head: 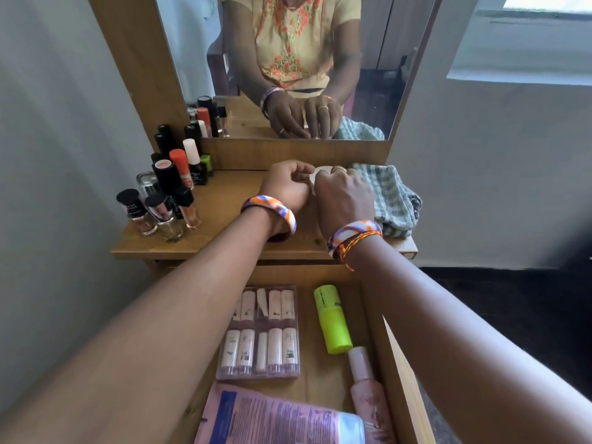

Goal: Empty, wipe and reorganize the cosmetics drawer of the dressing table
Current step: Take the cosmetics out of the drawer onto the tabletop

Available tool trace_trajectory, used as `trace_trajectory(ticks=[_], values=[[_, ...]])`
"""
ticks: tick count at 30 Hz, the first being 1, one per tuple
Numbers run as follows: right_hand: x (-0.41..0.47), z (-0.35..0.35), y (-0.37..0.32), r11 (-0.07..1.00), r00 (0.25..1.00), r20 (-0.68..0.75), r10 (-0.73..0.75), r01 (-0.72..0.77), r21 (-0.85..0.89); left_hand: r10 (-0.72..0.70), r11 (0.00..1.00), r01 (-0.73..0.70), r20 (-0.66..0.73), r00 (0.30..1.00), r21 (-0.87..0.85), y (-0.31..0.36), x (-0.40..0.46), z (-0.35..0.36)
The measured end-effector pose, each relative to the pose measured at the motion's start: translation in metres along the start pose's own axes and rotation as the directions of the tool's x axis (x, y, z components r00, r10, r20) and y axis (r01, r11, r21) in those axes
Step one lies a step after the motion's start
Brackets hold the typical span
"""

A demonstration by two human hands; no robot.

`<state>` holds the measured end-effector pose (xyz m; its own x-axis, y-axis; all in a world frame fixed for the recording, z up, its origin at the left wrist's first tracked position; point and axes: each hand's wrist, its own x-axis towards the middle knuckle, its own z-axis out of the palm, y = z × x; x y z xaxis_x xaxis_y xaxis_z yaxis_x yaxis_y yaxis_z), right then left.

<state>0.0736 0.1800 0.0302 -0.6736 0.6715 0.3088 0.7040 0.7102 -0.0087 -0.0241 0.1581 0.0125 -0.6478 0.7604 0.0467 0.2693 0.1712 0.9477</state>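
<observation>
Meeting at mid-frame over the dressing table top (224, 200), the left hand (288, 187) and right hand (344, 197) both curl their fingers around a small white round container (320, 174), mostly hidden between them. Just right of them lies a checked cloth (392, 197); bottles (169, 187) cluster at the left. In the lower frame the open drawer (397, 373) holds a clear case of tubes (261, 331), a lime-green bottle (331, 318), a pink bottle (368, 389) and a pink pouch (272, 418).
</observation>
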Motion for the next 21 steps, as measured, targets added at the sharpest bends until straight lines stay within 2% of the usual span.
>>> trace_trajectory(ticks=[3, 6, 9, 12, 14, 16, 19, 21], values=[[-0.002, -0.003, 0.002, 1.000, 1.000, 0.021, 0.003, -0.003, 0.010, -0.042, 0.994, 0.044, 0.018, 0.999, -0.100, 0.003, -0.001, 0.001], [-0.011, -0.004, 0.006, 0.998, 0.999, -0.026, -0.022, 0.024, 0.065, 0.026, 0.994, -0.026, 0.000, 1.000, -0.109, 0.008, -0.014, -0.003], [-0.030, 0.001, 0.008, 0.982, 0.977, -0.169, -0.130, 0.150, 0.113, 0.126, 0.989, -0.133, -0.101, 0.987, -0.071, 0.013, -0.044, -0.005], [-0.059, 0.006, 0.006, 0.945, 0.957, -0.186, -0.224, 0.260, 0.197, 0.240, 0.970, -0.229, -0.195, 0.951, 0.080, 0.006, -0.085, -0.003], [-0.081, 0.007, 0.005, 0.938, 0.968, -0.084, -0.236, 0.249, 0.241, 0.261, 0.961, -0.238, -0.179, 0.949, 0.144, -0.006, -0.109, -0.001], [-0.101, 0.011, 0.005, 0.958, 0.972, 0.103, -0.213, 0.186, 0.220, 0.212, 0.969, -0.194, -0.119, 0.970, 0.150, -0.021, -0.127, 0.003], [-0.116, 0.022, 0.005, 0.995, 0.932, 0.348, -0.098, 0.090, 0.041, 0.103, 0.982, -0.098, -0.023, 0.994, 0.163, -0.039, -0.141, 0.005], [-0.121, 0.029, 0.005, 0.998, 0.914, 0.405, -0.033, 0.052, -0.034, 0.052, 0.975, -0.063, 0.056, 0.997, 0.214, -0.046, -0.146, 0.005]])
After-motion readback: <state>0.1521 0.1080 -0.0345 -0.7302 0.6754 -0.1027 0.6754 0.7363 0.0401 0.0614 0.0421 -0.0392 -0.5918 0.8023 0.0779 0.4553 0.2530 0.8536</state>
